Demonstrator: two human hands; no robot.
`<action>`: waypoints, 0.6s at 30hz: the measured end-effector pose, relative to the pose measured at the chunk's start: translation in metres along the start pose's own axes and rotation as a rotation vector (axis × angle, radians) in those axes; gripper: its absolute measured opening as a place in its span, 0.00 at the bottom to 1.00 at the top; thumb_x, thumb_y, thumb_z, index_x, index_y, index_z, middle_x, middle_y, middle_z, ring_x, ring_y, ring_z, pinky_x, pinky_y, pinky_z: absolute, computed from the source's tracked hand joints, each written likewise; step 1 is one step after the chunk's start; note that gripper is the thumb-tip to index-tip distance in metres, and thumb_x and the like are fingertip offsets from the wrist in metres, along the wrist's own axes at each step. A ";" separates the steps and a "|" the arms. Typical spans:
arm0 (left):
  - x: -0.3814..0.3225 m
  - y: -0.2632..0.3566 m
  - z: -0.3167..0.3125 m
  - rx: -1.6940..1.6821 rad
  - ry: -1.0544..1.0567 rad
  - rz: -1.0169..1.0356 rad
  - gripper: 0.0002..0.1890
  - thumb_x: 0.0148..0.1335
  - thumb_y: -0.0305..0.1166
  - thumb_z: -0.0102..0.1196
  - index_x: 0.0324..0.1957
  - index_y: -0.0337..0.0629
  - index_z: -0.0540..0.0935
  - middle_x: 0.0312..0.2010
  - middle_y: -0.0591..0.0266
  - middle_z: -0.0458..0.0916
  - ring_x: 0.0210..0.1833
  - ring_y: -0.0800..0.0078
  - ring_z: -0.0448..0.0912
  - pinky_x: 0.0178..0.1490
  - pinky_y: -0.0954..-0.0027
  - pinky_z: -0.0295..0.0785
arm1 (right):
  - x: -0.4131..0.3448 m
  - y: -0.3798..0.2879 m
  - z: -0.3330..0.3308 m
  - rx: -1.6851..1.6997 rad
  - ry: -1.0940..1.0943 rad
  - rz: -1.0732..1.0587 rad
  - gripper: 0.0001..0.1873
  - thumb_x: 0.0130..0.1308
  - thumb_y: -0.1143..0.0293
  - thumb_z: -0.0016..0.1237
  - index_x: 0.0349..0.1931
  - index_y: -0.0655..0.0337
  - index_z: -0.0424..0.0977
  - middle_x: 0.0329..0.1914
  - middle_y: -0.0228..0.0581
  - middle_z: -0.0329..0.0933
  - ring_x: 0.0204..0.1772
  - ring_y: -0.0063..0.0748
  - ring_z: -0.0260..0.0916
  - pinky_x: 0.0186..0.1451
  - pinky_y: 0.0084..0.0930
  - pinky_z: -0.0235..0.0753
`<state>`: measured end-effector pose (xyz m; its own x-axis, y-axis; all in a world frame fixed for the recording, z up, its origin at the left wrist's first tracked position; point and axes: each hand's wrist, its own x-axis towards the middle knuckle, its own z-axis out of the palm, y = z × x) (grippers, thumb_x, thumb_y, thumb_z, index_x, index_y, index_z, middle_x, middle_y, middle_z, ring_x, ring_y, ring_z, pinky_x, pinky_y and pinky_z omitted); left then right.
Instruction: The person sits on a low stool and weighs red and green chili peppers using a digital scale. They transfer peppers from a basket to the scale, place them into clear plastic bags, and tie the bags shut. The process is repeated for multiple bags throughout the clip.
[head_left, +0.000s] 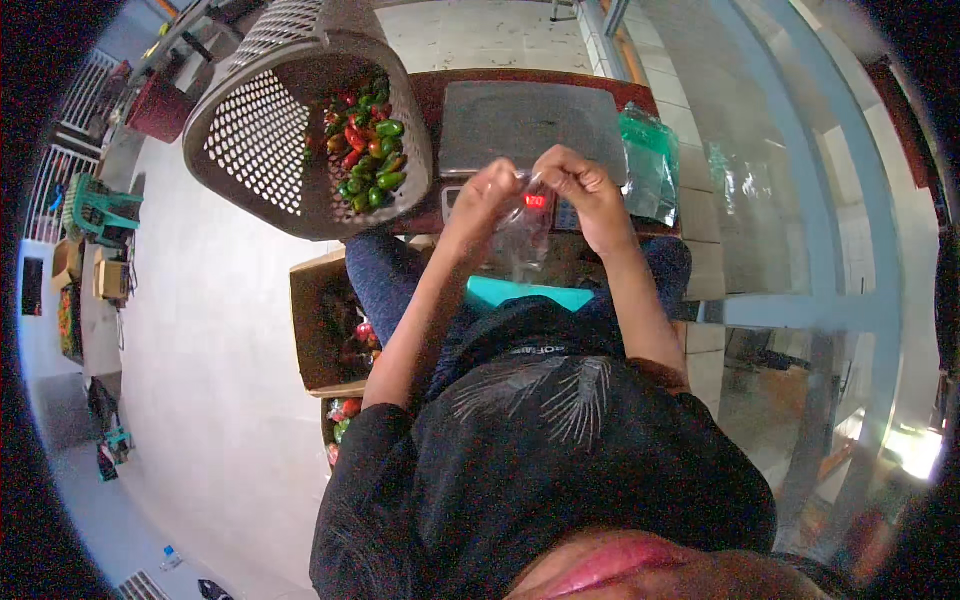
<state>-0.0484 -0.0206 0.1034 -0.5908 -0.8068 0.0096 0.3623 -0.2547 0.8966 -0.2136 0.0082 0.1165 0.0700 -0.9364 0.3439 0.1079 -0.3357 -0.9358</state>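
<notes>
Between my hands hangs a clear plastic bag, held by its upper edge above my lap. My left hand pinches one side of it and my right hand pinches the other. The bag is see-through, and whether anything lies inside is hard to tell. Just beyond my hands is a digital scale with a flat metal platform. Its red lit display shows through the plastic. To the right of the platform lies a stack of clear and green plastic bags.
A large perforated plastic basket lies tipped at the left, with red and green peppers inside. A cardboard box stands beside my left leg. A teal plastic stool is at the far left. Glass panels with a blue-grey frame run along the right.
</notes>
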 end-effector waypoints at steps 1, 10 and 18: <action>-0.002 0.000 -0.003 0.091 -0.086 -0.007 0.15 0.59 0.44 0.55 0.35 0.43 0.72 0.26 0.73 0.72 0.30 0.85 0.67 0.35 0.79 0.63 | 0.001 -0.001 0.000 0.083 0.038 0.041 0.09 0.64 0.66 0.45 0.29 0.61 0.71 0.29 0.28 0.70 0.36 0.17 0.64 0.43 0.17 0.63; -0.009 0.021 -0.006 -0.184 0.098 0.063 0.12 0.65 0.41 0.43 0.32 0.45 0.73 0.28 0.69 0.72 0.31 0.79 0.70 0.36 0.78 0.66 | -0.002 -0.015 -0.007 0.415 -0.206 0.449 0.10 0.63 0.61 0.47 0.37 0.57 0.69 0.21 0.20 0.67 0.17 0.08 0.55 0.16 0.10 0.53; -0.007 0.032 -0.001 -0.101 0.119 -0.130 0.15 0.61 0.44 0.50 0.39 0.42 0.74 0.34 0.66 0.76 0.33 0.77 0.74 0.39 0.76 0.71 | 0.013 -0.011 -0.015 0.509 0.062 0.316 0.11 0.62 0.63 0.48 0.27 0.61 0.71 0.20 0.27 0.69 0.21 0.17 0.63 0.26 0.16 0.67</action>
<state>-0.0319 -0.0236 0.1311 -0.5500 -0.8195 -0.1610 0.3624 -0.4079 0.8380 -0.2291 -0.0013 0.1302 0.1199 -0.9922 0.0353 0.5537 0.0374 -0.8319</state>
